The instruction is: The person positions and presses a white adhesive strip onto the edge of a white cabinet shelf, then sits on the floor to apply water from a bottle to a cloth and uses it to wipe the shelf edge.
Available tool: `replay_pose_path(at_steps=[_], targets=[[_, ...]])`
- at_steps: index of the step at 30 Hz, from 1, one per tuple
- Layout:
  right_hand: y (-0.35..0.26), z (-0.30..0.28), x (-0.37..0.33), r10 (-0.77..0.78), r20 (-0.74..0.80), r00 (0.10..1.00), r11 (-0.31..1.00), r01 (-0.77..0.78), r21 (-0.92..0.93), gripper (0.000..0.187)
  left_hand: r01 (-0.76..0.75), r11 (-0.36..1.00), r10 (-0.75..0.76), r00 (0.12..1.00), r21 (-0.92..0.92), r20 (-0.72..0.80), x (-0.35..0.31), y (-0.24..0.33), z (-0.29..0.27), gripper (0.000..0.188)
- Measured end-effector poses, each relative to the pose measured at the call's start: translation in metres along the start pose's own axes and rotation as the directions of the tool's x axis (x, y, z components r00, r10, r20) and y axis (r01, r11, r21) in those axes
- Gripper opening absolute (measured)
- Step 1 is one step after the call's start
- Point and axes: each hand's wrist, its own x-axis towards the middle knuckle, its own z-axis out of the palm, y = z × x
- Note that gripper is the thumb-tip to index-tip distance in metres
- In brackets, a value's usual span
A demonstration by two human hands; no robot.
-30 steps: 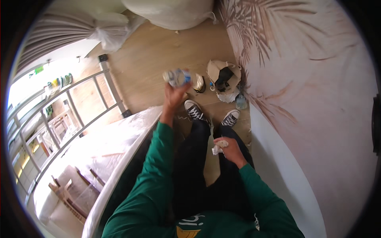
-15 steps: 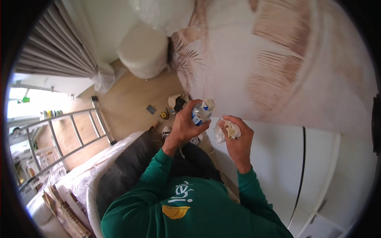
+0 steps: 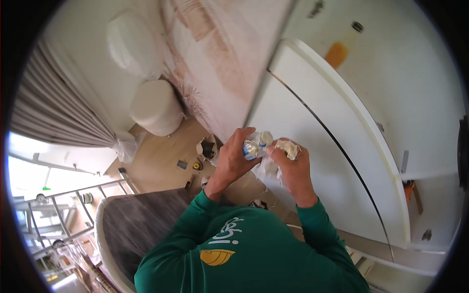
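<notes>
In front of my chest, my left hand [image 3: 233,158] wraps round a small clear bottle [image 3: 253,148] with a blue label and a pale top. Close beside the bottle's top, my right hand [image 3: 294,168] is closed on a crumpled whitish cloth [image 3: 287,148]. Part of the cloth [image 3: 268,170] hangs down below the fingers, and a cream-coloured bunch sticks out above them. Whether the right fingers touch the bottle I cannot tell.
A white cabinet panel [image 3: 317,161] with a dark seam stands at my right. On the floor lie a tape measure [image 3: 197,166] and a paper bag [image 3: 207,148]. A round pale pouf [image 3: 157,108] stands ahead; a metal ladder [image 3: 88,205] and a grey padded piece [image 3: 141,219] are at left.
My view has swung right, bringing more of the cabinet and its inside into sight. My two hands have come closer together, the cloth now right beside the bottle.
</notes>
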Motion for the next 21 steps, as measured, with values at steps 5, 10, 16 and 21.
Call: replay_pose_path(at_steps=[5, 10, 16, 21], targets=[[-0.020, -0.044, -0.063, 0.213, -0.072, 0.974, 0.915, -0.173, 0.363, 0.018, -0.106, 0.980, 0.142, 0.965, -0.166, 0.221, -0.018, 0.014, 0.027, 0.071], [-0.027, -0.085, -0.070, 0.072, -0.082, 0.994, 0.973, -0.052, 0.227, 0.024, 0.064, 0.931, 0.179, 0.778, -0.359, 0.602, -0.013, 0.037, 0.036, 0.068], [0.043, -0.092, -0.079, 0.287, -0.224, 0.931, 0.957, -0.268, 0.114, 0.022, 0.198, 0.892, 0.220, 0.594, -0.406, 0.774, -0.008, 0.028, 0.040, 0.073], [0.068, -0.077, -0.108, -0.107, -0.442, 0.891, 0.979, 0.016, -0.205, 0.015, 0.616, 0.696, 0.101, 0.426, -0.370, 0.899, -0.007, 0.010, 0.038, 0.077]])
